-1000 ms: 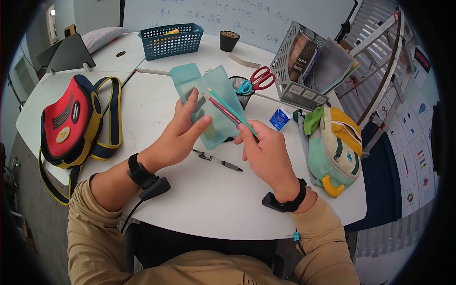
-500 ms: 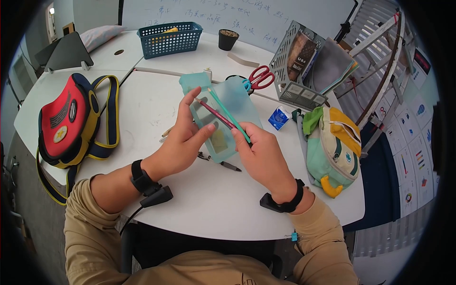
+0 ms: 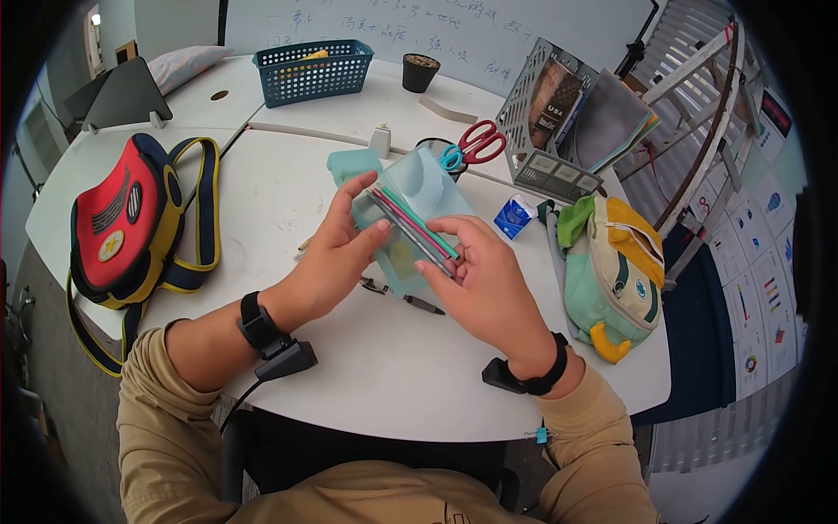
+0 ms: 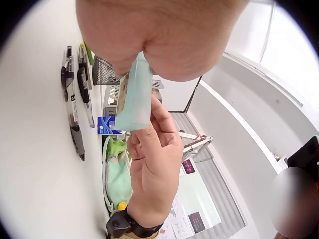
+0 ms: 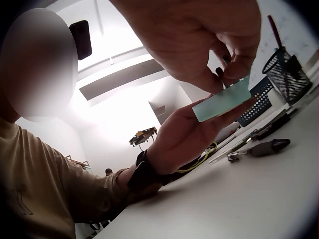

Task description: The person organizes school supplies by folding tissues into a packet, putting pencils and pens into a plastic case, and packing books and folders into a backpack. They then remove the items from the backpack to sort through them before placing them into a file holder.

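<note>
A translucent teal case (image 3: 397, 266) lies open between the hands, its lid (image 3: 423, 179) tilted back. My left hand (image 3: 323, 253) grips the case from the left, thumb on the near edge. Several pencils (image 3: 408, 224), green, pinkish-red and grey among them, lie side by side at the case's opening; my right hand (image 3: 484, 279) pinches their lower ends. In the left wrist view the case (image 4: 137, 99) hangs between my left palm (image 4: 159, 35) and my right hand (image 4: 157, 174). The right wrist view shows dark pencil ends (image 5: 223, 67) by my right fingers (image 5: 239, 62), just above the case (image 5: 223, 103).
Pens (image 3: 423, 305) lie on the table below the case. Behind it stand a mesh cup with red scissors (image 3: 480, 142), a blue basket (image 3: 312, 77) and a plant pot (image 3: 420, 74). A red bag (image 3: 113, 218) is left; a blue-white packet (image 3: 514, 217), file rack (image 3: 552, 175) and green-yellow bag (image 3: 615, 271) are right.
The pencils in my right hand have come down to the case and now lie together, with a grey one showing. The case has shifted slightly right since the earliest frame, uncovering a small white object behind.
</note>
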`<state>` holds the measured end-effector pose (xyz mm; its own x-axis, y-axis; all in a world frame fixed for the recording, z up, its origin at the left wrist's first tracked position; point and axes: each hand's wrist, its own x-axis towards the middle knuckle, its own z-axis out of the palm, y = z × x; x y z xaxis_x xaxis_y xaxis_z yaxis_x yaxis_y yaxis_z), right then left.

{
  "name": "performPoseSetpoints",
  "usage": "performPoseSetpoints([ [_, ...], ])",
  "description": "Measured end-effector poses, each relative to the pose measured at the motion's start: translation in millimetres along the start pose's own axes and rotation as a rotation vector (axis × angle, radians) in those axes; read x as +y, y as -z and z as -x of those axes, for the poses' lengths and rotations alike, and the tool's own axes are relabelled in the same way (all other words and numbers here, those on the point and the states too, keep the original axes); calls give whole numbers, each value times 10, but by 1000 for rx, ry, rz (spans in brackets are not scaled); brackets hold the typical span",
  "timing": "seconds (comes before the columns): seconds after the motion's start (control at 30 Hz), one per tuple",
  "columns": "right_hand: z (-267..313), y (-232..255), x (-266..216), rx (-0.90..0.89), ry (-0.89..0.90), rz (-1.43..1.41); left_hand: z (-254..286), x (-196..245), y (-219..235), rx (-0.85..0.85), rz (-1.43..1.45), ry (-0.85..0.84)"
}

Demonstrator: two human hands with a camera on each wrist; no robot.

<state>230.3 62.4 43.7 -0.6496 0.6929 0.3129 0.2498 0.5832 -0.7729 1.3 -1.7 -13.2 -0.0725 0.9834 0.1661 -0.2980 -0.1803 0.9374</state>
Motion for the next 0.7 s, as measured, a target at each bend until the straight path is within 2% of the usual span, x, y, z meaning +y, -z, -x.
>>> performPoseSetpoints([
  [0.13,6,33,-40,-69,-44,-15,9,52,-1,41,23,38],
  [0.23,-9,42,-17,-96,39,-132,8,63,-4,50,67,44],
  [0.33,-21,115,16,-157,62,-86,-8,32,25,59,76,29],
  [0.7,-8,171,-124,-35,207,71,-30,65,84,60,45,-9],
])
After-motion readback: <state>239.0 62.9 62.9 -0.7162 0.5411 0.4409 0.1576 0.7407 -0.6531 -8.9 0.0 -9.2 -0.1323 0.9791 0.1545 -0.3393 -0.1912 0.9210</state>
